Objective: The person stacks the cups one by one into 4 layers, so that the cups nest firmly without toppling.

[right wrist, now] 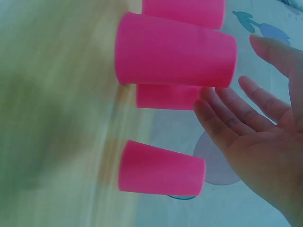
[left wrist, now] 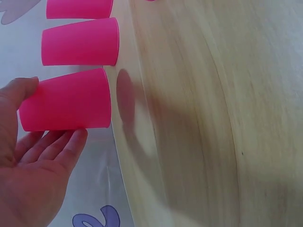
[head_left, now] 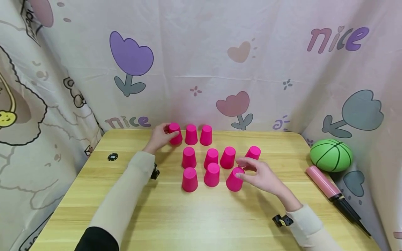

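Several pink plastic cups stand upside down in three rows on the table. At the back left, my left hand (head_left: 160, 136) holds the end cup (head_left: 175, 134), thumb on one side and fingers on the other in the left wrist view. Two more cups, a middle one (head_left: 191, 135) and a right one (head_left: 206, 135), share that back row. My right hand (head_left: 259, 174) is at the front right cup (head_left: 235, 180), its fingers spread and loosely bent. In the right wrist view its thumb stands apart from the cup (right wrist: 175, 49). Behind that hand, another cup (head_left: 253, 152) is partly hidden.
A black round chip (head_left: 112, 157) lies on the wooden table (head_left: 201, 219) at the left. Along the right edge are a green ball (head_left: 331, 155) and a pink and black hand pump (head_left: 326, 184). A printed curtain (head_left: 194, 62) hangs behind the table and along both sides.
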A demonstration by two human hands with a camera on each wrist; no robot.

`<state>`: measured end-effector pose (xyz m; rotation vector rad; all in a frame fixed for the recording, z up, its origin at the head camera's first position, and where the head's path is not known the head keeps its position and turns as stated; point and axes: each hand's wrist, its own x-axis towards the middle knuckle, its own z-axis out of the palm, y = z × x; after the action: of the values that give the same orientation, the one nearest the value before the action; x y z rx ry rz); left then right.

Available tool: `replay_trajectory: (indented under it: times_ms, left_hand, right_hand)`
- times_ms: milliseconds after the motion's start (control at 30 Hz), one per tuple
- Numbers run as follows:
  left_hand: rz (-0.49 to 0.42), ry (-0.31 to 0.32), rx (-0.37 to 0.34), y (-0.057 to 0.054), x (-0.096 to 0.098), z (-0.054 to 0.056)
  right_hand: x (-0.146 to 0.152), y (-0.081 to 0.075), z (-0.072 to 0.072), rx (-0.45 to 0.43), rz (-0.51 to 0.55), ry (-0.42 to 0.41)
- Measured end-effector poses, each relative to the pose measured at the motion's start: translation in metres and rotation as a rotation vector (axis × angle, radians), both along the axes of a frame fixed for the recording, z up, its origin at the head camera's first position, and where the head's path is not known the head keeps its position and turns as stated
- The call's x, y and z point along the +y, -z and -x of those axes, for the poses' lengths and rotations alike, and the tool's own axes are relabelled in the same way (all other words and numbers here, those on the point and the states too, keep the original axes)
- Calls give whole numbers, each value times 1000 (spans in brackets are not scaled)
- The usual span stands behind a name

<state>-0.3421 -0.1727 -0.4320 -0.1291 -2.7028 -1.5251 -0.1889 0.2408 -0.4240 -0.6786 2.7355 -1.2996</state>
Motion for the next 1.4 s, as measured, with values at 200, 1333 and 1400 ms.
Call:
replay_trajectory:
  times_ms: [200, 1333, 1400]
  left_hand:
    - [5, 9, -8, 2, 6, 2]
    - [4, 42, -62, 11, 9, 4]
    - [10, 44, -68, 9, 8, 3]
  right_hand:
    - [-1, 7, -1, 0, -8, -10]
    - [4, 13, -7, -56, -26, 18]
    - [4, 10, -7, -45, -27, 11]
